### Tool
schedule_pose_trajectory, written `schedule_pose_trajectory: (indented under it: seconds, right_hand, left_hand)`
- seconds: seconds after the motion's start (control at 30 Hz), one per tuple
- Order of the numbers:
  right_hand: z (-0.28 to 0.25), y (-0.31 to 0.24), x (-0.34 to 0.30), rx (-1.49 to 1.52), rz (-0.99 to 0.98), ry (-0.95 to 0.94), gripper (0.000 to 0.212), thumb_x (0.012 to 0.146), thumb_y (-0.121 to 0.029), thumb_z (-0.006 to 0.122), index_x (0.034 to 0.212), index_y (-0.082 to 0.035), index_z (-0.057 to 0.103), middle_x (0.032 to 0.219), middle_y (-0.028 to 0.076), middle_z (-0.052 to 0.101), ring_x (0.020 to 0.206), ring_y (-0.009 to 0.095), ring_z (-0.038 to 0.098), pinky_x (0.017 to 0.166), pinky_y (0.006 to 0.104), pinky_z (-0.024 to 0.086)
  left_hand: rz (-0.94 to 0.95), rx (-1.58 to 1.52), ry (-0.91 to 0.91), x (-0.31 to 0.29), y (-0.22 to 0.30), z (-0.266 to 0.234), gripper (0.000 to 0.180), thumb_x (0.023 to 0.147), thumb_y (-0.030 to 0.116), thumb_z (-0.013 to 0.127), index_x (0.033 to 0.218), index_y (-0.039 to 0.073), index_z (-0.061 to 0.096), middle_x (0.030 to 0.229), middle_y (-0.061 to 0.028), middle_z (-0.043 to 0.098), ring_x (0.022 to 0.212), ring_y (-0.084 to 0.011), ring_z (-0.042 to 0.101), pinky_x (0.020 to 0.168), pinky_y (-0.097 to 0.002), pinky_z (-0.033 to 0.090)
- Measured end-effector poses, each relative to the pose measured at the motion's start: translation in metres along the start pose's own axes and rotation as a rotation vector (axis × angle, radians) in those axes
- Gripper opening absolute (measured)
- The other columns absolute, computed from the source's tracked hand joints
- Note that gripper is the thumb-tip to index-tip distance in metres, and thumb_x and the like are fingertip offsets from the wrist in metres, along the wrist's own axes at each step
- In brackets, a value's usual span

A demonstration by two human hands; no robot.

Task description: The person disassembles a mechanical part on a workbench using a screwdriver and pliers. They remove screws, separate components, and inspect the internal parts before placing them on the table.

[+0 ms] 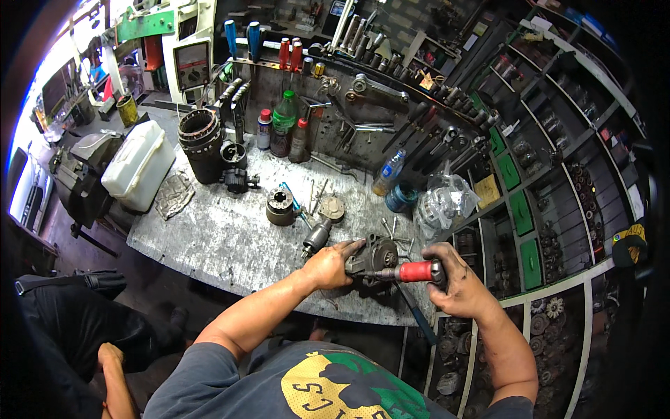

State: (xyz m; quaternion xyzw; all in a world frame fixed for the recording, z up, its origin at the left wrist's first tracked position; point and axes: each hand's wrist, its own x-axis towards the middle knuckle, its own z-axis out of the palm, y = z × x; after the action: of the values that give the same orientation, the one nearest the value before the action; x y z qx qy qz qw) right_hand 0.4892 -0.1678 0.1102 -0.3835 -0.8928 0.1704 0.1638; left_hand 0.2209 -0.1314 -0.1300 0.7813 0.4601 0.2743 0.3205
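At the front of the metal bench, my left hand (328, 268) is closed around the left side of a dark, greasy metal housing (382, 251) and steadies it. My right hand (456, 285) grips the back end of a red power wrench (417, 272), held level. Its nose points left along the near side of the housing; the exact contact at the tip is too small to make out. A tool with a dark blue handle (417, 318) juts over the bench edge below. Left of the housing lies a motor armature (317, 237), with a short round metal cylinder (280, 215) behind it.
A round metal plate (331, 207) and loose bolts lie mid-bench. Behind stand a green bottle (284, 120), spray cans, a large dark cylinder (200, 146) and a white plastic container (139, 166). A plastic-wrapped part (447, 199) sits right. Another person's hand (109, 356) shows lower left.
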Motion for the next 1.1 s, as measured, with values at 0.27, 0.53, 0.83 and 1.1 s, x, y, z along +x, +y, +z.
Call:
schedule_pose_trajectory:
  seconds: [0.27, 0.53, 0.83, 1.1]
  right_hand:
    - [-0.008, -0.009, 0.007, 0.026, -0.033, -0.045, 0.06, 0.093, -0.024, 0.087, 0.139, -0.004, 0.054, 0.129, 0.026, 0.068, 0.114, 0.049, 0.07, 0.098, 0.048, 0.058]
    - [-0.007, -0.005, 0.007, -0.108, 0.17, -0.066, 0.056, 0.092, -0.025, 0.082, 0.138, -0.005, 0.058, 0.124, 0.026, 0.07, 0.118, 0.046, 0.07, 0.101, 0.0481, 0.057]
    - [0.0, 0.0, 0.001, -0.016, 0.241, -0.068, 0.06, 0.089, -0.019, 0.086, 0.142, -0.01, 0.06, 0.12, 0.024, 0.07, 0.108, 0.046, 0.072, 0.092, 0.049, 0.059]
    - [-0.001, -0.002, -0.003, -0.137, 0.346, -0.074, 0.058, 0.088, -0.013, 0.083, 0.141, -0.009, 0.059, 0.134, 0.025, 0.064, 0.116, 0.045, 0.068, 0.099, 0.0476, 0.059]
  left_hand:
    - [-0.003, -0.015, -0.009, 0.001, -0.001, -0.001, 0.111, 0.073, 0.024, 0.091, 0.17, 0.011, 0.039, 0.161, -0.0239, 0.056, 0.138, -0.0437, 0.063, 0.118, -0.0478, 0.053]
    - [0.013, 0.012, 0.002, 0.001, -0.001, -0.001, 0.111, 0.073, 0.024, 0.091, 0.17, 0.011, 0.039, 0.159, -0.025, 0.056, 0.138, -0.0438, 0.063, 0.118, -0.0477, 0.053]
    - [-0.011, 0.012, 0.001, 0.001, 0.002, 0.0, 0.11, 0.072, 0.024, 0.091, 0.168, 0.009, 0.041, 0.159, -0.0254, 0.056, 0.14, -0.0433, 0.061, 0.121, -0.0472, 0.051]
    - [-0.007, 0.01, 0.006, 0.001, 0.001, 0.001, 0.107, 0.071, 0.022, 0.091, 0.167, 0.007, 0.044, 0.157, -0.0264, 0.057, 0.14, -0.0441, 0.061, 0.121, -0.0466, 0.05]
